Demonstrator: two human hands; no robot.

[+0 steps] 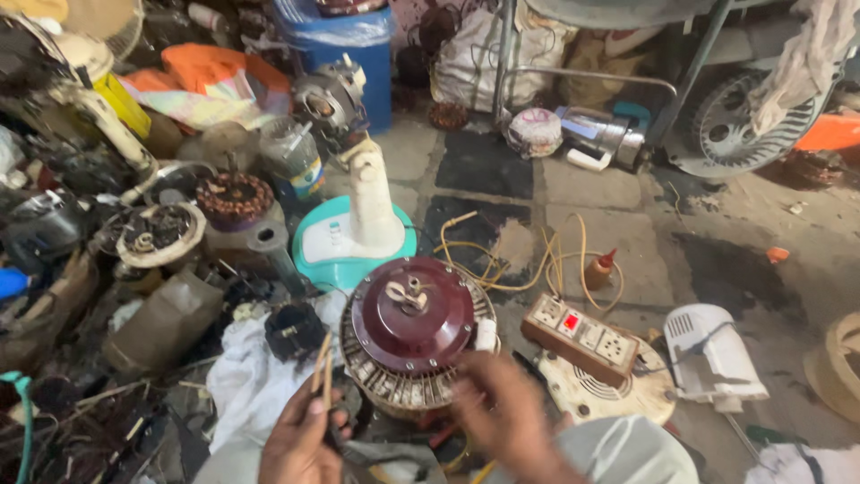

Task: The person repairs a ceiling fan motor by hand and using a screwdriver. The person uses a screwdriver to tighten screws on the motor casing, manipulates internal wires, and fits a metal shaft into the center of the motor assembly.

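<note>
The person sits over a cluttered workshop floor with a round ceiling-fan motor, its dark maroon domed metal cap (411, 321) set on a ring of exposed silvery stator laminations (394, 387), lying directly in front of them. The motor rests cap-up, its short central shaft pointing up and slightly toward the camera, so its axis runs roughly vertical. The left hand (300, 444) is below and to the left of the motor, its fingers pinched shut around a pair of thin tan wooden slivers (322, 366) that stand nearly upright, their upper tips close to the left edge of the laminated ring. The right hand (506, 421) is blurred; it lies at the lower right rim of the motor, and whether it grips anything or merely rests open cannot be told. Both hands are near the motor, the right seeming to touch or overlap its rim, the left just beside it. To the right sits a brown multi-socket extension board with a lit red switch (582, 338), yellowish cable (502, 260) coiled behind it. Behind the motor stands a white and teal pedestal fan base (358, 235), and a white cloth (255, 376) lies at left.
</note>
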